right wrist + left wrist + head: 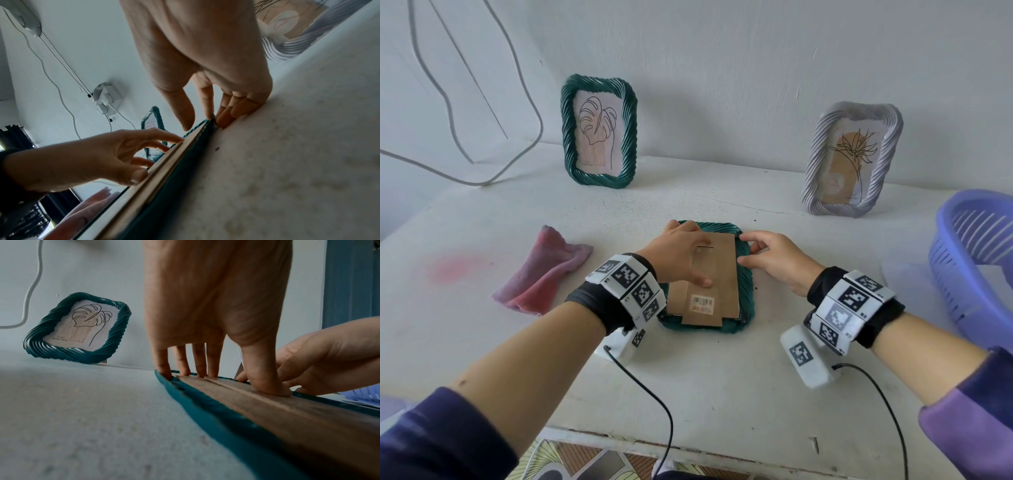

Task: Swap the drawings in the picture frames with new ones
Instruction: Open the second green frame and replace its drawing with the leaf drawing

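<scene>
L hand fingers spread, pressing cardboard backing of face-down green frame on desk. R hand pinches frame's right edge. Risk: hard prying w/ backing pinned could bend the board or crack glass.

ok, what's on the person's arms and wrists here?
Both hands bare. Left wrist and right wrist: black strap under a band of white blocks printed with black square markers, a white camera pod below, and a thin black cable trailing toward the table edge. Purple sleeves pushed up.

Teal frame, brown backing
</scene>
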Available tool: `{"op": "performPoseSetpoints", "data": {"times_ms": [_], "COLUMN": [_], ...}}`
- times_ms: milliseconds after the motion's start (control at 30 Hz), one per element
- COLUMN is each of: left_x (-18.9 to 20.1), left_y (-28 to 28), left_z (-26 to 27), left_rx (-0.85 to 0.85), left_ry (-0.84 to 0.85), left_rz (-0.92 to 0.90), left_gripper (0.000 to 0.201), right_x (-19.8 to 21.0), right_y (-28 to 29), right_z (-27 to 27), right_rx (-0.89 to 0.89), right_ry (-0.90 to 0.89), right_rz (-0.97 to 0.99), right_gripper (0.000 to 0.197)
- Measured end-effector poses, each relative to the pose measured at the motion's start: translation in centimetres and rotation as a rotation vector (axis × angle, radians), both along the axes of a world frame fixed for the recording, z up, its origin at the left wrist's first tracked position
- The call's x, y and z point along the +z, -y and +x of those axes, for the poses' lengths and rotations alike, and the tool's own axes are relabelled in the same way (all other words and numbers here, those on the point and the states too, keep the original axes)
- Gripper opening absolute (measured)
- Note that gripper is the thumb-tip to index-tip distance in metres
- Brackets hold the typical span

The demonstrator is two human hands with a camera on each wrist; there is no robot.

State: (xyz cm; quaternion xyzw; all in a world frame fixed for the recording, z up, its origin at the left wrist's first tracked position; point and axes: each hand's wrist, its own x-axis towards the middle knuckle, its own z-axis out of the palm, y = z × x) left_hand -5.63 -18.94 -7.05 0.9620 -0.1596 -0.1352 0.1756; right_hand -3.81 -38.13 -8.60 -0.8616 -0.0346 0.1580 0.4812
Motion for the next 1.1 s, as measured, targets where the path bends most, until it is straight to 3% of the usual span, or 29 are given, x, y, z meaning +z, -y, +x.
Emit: {"op": "performPoseSetpoints", "data": {"times_ms": [433,567,667,967,1100], "left_x": [0.0,-0.1,-0.3,0.4,0.6], "left_y": [0.0,-0.1,-0.3,-0.9,-1.8], "left_z": [-0.2,-0.2,-0.4,-0.3,-0.4], "left_rx": [0.000,0.028,0.089,0.063,0.165], "left_ry": [0.007,-0.004,-0.023,-0.065,-0.033], "left_rz": [-0.024,-0.030,-0.057,-0.024,-0.099], "left_gripper": [0.071,0.072,0.074,0.073,0.067], "right_x": [0.6,1.1,1.6,2.0,2.2], "right_y": [-0.4,-0.9,-1.7,-2.6,-3.1], "right_z": [-0.2,-0.8,-1.9,-2.2,-2.4], "right_rx": [0.101,0.182,0.324,0.440,0.448], "right_ry": [0.035,0.255,0.338,0.251,0.260], "right_rz": [-0.122,-0.332,-0.342,-0.447,-0.562], "right_gripper": [0.054,0.045,0.035,0.049,0.046]}}
